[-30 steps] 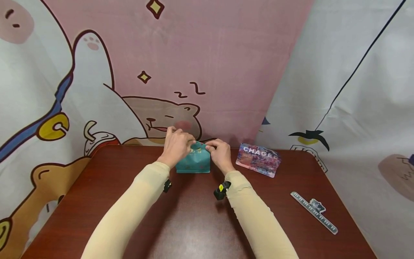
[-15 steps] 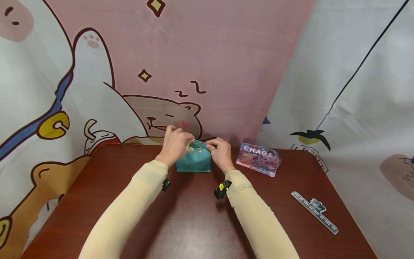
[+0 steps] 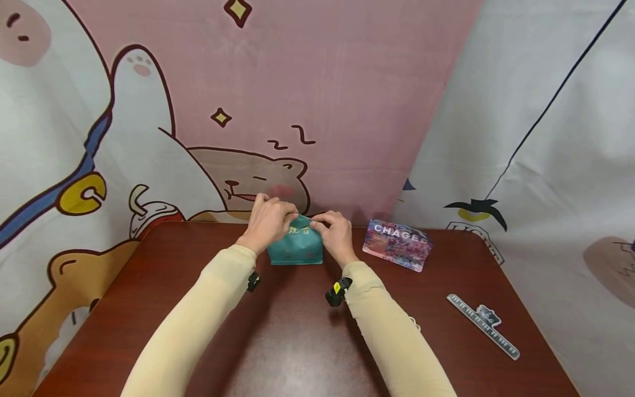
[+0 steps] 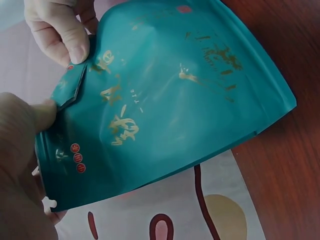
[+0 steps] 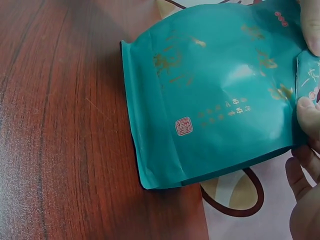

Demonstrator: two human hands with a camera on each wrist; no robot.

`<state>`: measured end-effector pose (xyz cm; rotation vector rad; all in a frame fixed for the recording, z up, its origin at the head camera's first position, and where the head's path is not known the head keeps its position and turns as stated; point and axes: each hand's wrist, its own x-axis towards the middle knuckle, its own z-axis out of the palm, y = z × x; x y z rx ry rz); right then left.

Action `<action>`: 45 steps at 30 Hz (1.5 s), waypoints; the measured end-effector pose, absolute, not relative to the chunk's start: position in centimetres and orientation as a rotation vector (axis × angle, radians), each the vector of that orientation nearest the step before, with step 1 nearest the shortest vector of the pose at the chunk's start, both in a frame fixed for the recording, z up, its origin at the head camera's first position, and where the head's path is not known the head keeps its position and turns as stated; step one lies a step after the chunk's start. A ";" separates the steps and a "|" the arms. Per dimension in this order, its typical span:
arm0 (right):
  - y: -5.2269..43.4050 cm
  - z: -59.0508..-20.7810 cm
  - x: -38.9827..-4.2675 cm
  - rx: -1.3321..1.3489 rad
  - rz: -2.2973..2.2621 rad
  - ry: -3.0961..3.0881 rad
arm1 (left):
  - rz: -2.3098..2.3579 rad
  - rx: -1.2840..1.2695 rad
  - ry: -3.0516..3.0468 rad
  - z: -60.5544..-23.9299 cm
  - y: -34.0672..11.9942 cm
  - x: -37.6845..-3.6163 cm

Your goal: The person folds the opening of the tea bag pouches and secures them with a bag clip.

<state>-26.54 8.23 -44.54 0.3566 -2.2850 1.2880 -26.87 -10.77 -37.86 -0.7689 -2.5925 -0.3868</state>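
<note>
A teal pouch (image 3: 296, 245) with gold writing stands at the far side of the table. My left hand (image 3: 268, 223) pinches its top edge on the left, the thumb on the front face and the fingers behind. On the right part of that edge, my right hand (image 3: 337, 234) pinches the pouch between thumb and fingers. In the left wrist view, a small flap (image 4: 70, 89) of the top edge is folded forward between the two thumbs. The right wrist view shows the pouch's bottom edge on the table; the fingers behind it are partly hidden.
A colourful pouch (image 3: 397, 244) lettered "CHAGE..." lies right of my right hand. Nearer, at the right, lies a long sealing clip (image 3: 482, 326). The reddish-brown table (image 3: 288, 342) ends at a printed cloth backdrop (image 3: 357, 110) just behind the teal pouch.
My right hand has shifted slightly left along the pouch's top edge. My left hand keeps its hold, almost still, and the pouch stays in place.
</note>
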 end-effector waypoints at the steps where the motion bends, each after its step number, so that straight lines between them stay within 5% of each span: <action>1: 8.2 -44.5 -26.5 0.357 1.274 -2.283 | -0.383 -0.775 -2.597 -37.7 -10.8 -26.8; 45: 7.6 -43.7 -26.2 0.459 1.158 -2.315 | -0.521 -0.712 -2.640 -37.8 -11.9 -26.8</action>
